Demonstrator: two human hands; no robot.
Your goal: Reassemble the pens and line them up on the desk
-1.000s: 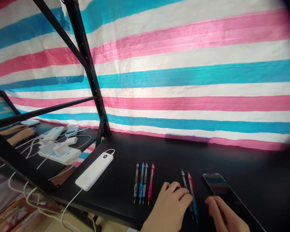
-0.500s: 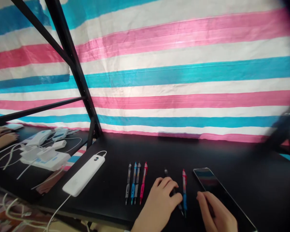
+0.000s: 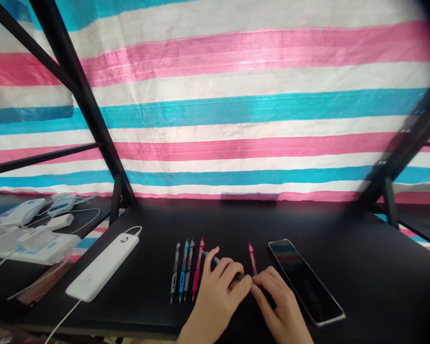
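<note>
My left hand (image 3: 218, 296) is closed round a black pen (image 3: 215, 259), which slants over the black table. The fingertips of my right hand (image 3: 277, 301) are pinched at the lower right end of that pen, touching the left thumb. A pen with a red top (image 3: 252, 255) lies just beyond my right hand, its lower part hidden. Left of my hands, several pens lie side by side: a grey one (image 3: 175, 272), a blue one (image 3: 183, 272), another grey one (image 3: 189, 270) and a pink one (image 3: 198, 270).
A phone (image 3: 306, 282) lies right of my hands. At the left are a white power bank (image 3: 103, 267) with a cable and, on a neighbouring table, a power strip (image 3: 53, 248) with chargers. Black metal frame bars (image 3: 89, 105) stand before a striped sheet (image 3: 236, 110).
My left hand has lifted the black pen and turned it slantwise. My right hand has come across from beside the phone to the pen's end. The view has shifted right.
</note>
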